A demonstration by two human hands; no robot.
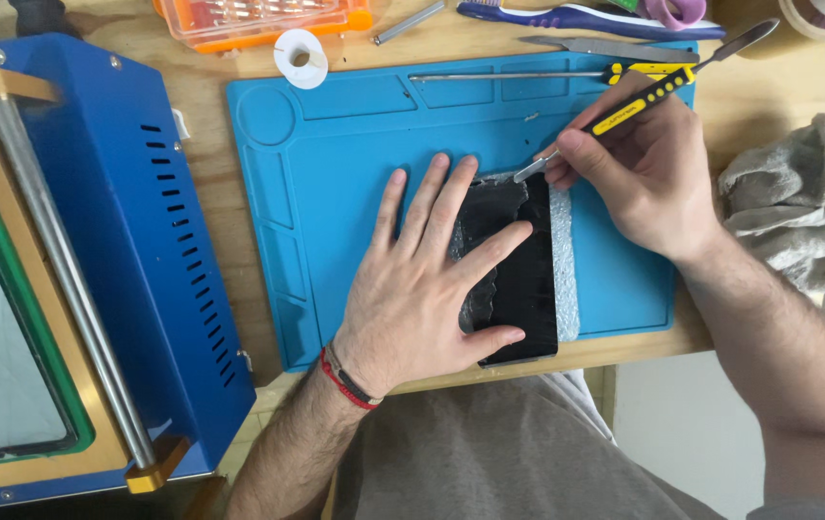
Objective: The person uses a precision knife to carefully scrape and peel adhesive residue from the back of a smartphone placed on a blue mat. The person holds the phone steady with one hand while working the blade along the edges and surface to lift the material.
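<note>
A small electronics repair bench, as we see it.

We look down on a wooden table (778,77) carrying a blue silicone work mat (335,164) with moulded parts trays, a blue benchtop machine (143,241), an orange case of screwdriver bits (258,19), metal prying tools (615,46) and a spool of wire (300,58).

— What's the worktop (769,77) made of?
— Pale wood, matt, with a smooth blue rubbery mat (335,173) on top.
— And the black slab (526,279)?
— Glossy, glass-like, with crinkled dark film peeling off and a bubbly clear strip along one edge.
— The tool (644,96)?
— Bright metal blade, with a yellow-and-black plastic grip.
— Anything else?
— A rumpled grey cloth (798,202), soft and rough, and a blue painted metal machine (143,241) with a polished steel rod.
</note>
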